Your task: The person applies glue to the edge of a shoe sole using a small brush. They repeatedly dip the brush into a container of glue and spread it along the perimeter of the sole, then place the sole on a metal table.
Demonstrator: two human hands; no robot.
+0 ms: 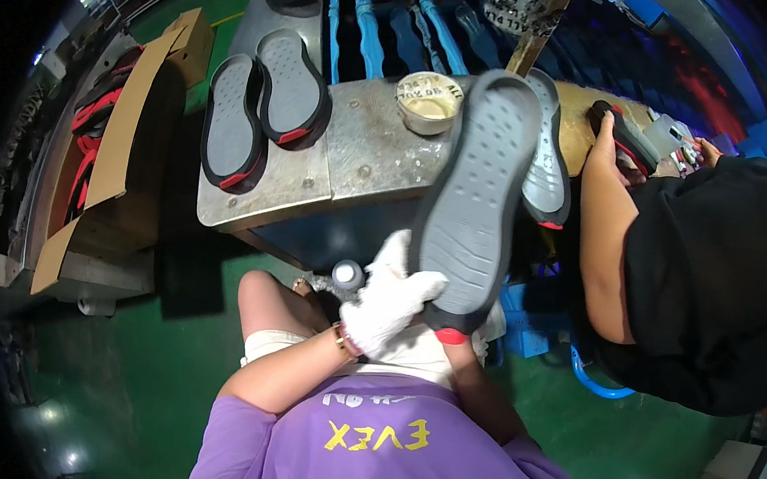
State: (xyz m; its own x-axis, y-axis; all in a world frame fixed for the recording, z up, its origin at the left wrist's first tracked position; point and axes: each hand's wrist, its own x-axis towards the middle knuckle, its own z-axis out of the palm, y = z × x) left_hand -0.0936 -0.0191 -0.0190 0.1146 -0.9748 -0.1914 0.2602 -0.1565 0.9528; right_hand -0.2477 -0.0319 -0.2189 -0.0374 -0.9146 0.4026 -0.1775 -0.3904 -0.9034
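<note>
My left hand (387,303), in a white glove, grips the left edge of a grey shoe sole (478,198) near its red-tipped heel. The sole is held up with its dotted tread facing me, its toe over the metal table (354,158). My right forearm runs up under the heel; my right hand is hidden behind the sole. A second grey sole (550,163) lies just right of the held one. A small tin of pale glue (427,101) stands on the table beyond the toe.
Two grey soles (233,123) (292,88) with black and red rims lie on the table's left. Blue shoe lasts (367,25) stand behind. A cardboard box (120,145) of red-black parts sits left. A person in black (713,271) works on a shoe at right.
</note>
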